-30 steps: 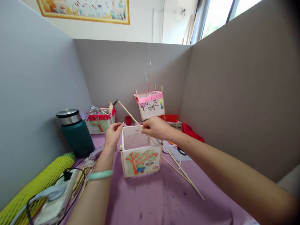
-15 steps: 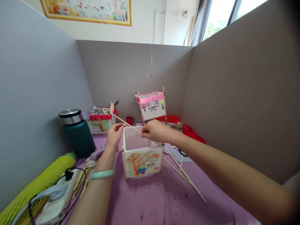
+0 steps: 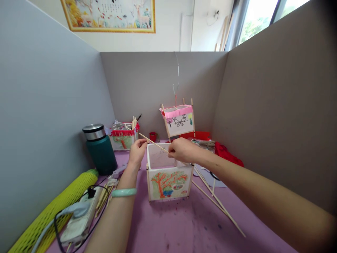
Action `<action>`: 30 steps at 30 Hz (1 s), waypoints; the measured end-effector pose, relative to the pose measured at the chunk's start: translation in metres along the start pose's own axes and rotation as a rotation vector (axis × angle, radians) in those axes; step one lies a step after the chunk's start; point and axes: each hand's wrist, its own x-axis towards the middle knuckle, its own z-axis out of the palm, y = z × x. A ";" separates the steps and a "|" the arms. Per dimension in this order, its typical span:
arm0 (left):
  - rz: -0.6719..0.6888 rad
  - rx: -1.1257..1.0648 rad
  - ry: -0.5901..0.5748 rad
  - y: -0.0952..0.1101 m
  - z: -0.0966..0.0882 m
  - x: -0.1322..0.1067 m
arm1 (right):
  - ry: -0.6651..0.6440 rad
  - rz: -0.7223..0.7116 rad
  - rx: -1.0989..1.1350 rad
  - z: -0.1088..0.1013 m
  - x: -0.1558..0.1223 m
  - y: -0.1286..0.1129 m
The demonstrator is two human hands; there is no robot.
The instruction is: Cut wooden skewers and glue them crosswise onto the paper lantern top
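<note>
A box-shaped paper lantern (image 3: 170, 184) with wooden corner posts stands open-topped in front of me, an orange tree drawn on its near side. My right hand (image 3: 181, 150) is closed on a thin wooden stick (image 3: 154, 143), which slants up to the left over the lantern's back edge. At the back left corner, the fingers of my left hand (image 3: 138, 151) pinch the top of a corner post (image 3: 147, 141). A pale green bangle (image 3: 124, 192) circles my left wrist. My right fingertips are partly hidden behind the hand.
Loose sticks (image 3: 221, 203) lie right of the lantern. On the left are a teal bottle (image 3: 101, 154), a power strip (image 3: 79, 225) and a yellow net-covered roll (image 3: 55, 212). Behind, a pink-trimmed lantern (image 3: 180, 123) hangs from a wire, and a red-fringed box (image 3: 122, 140) holds sticks.
The whole view has shifted, so everything appears farther right. Both hands keep nearly the same place at the lantern, and the stick keeps its slant.
</note>
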 end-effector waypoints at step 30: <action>0.239 0.659 -0.381 0.037 -0.030 0.029 | -0.151 0.095 -0.055 -0.004 -0.003 -0.011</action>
